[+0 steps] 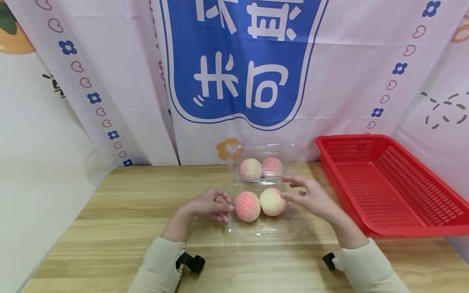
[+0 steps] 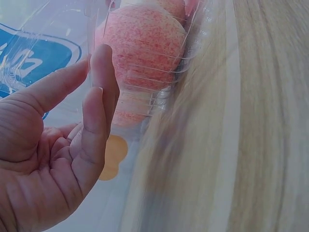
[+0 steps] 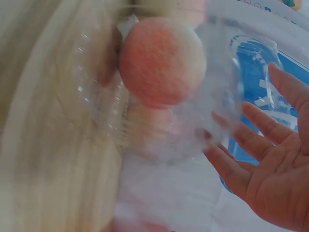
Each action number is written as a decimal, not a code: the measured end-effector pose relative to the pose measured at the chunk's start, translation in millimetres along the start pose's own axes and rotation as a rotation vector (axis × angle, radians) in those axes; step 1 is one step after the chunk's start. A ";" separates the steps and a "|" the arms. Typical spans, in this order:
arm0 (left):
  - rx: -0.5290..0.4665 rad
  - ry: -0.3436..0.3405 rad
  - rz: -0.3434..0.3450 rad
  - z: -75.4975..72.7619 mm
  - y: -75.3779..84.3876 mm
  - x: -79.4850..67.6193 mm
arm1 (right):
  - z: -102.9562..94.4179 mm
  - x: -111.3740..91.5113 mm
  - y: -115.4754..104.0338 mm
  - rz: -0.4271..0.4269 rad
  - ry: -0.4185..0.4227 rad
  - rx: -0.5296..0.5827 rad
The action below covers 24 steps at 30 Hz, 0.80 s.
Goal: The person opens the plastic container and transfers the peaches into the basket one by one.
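A clear plastic box (image 1: 256, 235) stands on the table with its lid (image 1: 293, 148) raised at the back. Inside it, a pink peach (image 1: 247, 206) and a paler peach (image 1: 273, 201) sit side by side in front. Two more peaches (image 1: 250, 169) show through the plastic behind them. At the box's left side, my left hand (image 1: 212, 204) pinches the plastic edge between thumb and forefinger, as the left wrist view shows. My right hand (image 1: 307, 197) is at the right side, its fingers spread in the right wrist view (image 3: 275, 169). Whether it touches the plastic is unclear.
A red plastic basket (image 1: 381, 232) with slotted walls stands to the right, close to my right forearm. A printed white cloth (image 1: 139, 81) hangs behind the wooden table (image 1: 121, 211). Both wrists carry black mounts.
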<state>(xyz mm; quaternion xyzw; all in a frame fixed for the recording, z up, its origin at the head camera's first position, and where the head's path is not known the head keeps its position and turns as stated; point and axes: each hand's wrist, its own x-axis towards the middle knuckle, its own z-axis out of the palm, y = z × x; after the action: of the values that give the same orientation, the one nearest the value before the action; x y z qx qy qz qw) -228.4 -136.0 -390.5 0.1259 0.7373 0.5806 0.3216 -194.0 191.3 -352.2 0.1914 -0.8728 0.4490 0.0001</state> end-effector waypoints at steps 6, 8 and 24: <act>-0.004 -0.003 -0.005 -0.2 -0.7 0.0 | 13.9 4.0 7.6 0.003 -0.059 0.014; -0.005 -0.006 -0.003 -0.1 -0.5 -0.1 | 17.1 5.0 9.8 0.011 -0.070 0.021; -0.019 -0.011 0.008 1.9 0.6 -0.3 | 33.3 11.7 21.1 -0.101 -0.113 -0.015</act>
<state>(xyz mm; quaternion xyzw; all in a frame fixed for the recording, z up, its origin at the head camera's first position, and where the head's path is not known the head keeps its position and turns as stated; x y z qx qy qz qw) -227.0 -134.5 -390.1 0.1292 0.7293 0.5883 0.3246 -206.1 172.4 -386.6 0.2603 -0.8639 0.4304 -0.0250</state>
